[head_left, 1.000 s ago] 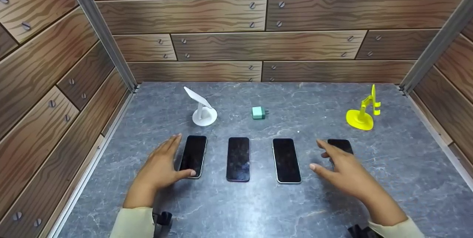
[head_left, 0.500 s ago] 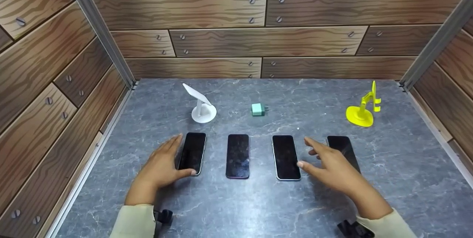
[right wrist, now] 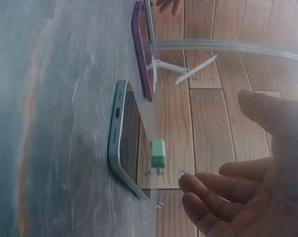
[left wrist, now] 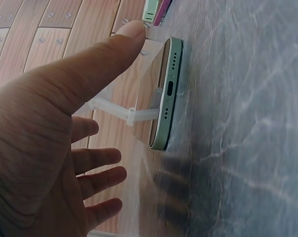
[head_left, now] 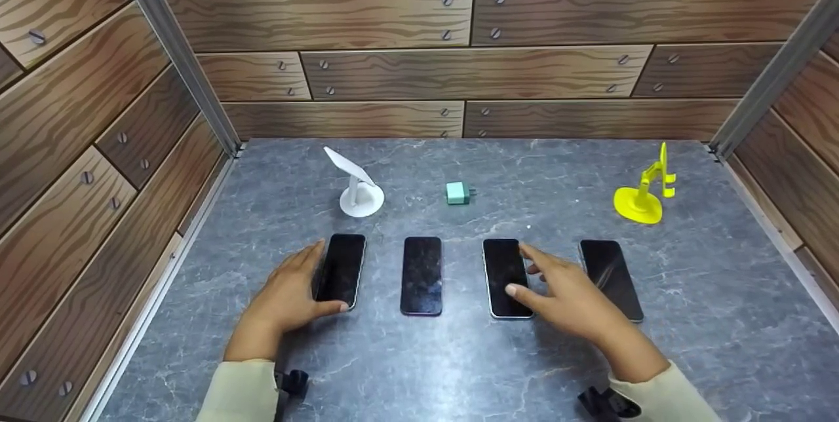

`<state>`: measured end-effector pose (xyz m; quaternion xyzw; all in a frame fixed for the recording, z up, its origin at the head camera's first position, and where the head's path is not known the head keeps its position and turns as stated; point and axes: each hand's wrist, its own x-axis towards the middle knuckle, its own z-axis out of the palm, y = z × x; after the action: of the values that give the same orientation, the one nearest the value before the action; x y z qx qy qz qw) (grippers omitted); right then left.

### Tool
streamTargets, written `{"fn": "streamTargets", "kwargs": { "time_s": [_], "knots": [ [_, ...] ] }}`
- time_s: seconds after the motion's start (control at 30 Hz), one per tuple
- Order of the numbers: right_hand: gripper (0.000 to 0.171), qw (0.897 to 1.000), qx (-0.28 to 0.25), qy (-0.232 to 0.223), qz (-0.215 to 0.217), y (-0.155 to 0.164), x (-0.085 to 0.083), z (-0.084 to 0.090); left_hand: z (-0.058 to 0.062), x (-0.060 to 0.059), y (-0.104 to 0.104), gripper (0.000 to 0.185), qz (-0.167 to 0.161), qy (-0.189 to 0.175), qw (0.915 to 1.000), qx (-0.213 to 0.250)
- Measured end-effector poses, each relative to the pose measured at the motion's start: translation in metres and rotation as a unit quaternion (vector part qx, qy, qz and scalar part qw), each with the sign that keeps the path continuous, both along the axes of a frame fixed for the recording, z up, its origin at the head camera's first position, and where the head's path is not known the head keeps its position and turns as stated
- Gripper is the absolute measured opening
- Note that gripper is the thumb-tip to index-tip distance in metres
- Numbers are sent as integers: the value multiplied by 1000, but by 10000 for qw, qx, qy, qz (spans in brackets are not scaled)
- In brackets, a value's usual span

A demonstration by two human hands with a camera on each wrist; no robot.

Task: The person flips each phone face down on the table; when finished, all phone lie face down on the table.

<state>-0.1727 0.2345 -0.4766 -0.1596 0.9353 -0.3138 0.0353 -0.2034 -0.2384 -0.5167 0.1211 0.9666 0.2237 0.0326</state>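
Observation:
Several phones lie face up in a row on the grey table. My left hand (head_left: 286,291) is at the leftmost phone (head_left: 342,270), thumb over its near end and the other fingers along its left side. The left wrist view shows a gap between the thumb and that phone's pale green edge (left wrist: 167,94). My right hand (head_left: 567,294) hovers over the right side of a silver-edged phone (head_left: 503,268), fingers loosely bent and holding nothing. Between the hands lies a purple-edged phone (head_left: 421,276). Right of my right hand is a dark phone (head_left: 611,278).
Behind the phones stand a white phone stand (head_left: 362,199) at left and a yellow phone stand (head_left: 639,204) at right. A mint green charger plug (head_left: 458,193) lies between them on the table (head_left: 419,369). Wood-patterned walls (head_left: 393,75) enclose the back and sides.
My right hand has moved left, from the rightmost phone to over the silver-edged one, uncovering the dark phone. The left hand stays by the leftmost phone. The head view has tilted slightly.

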Motion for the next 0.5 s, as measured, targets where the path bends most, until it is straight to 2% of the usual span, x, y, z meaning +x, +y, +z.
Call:
{"fn": "streamTargets", "kwargs": {
  "time_s": [0.33,0.5],
  "knots": [
    [80,9999,28,129,64,-20,-3,-3,-2,-3,3,127,-30,-57,10000,24],
    [81,9999,49,-1,101,-28,-5,-2,-4,-2,3,131,-23,-166,9999,28]
  ]
}}
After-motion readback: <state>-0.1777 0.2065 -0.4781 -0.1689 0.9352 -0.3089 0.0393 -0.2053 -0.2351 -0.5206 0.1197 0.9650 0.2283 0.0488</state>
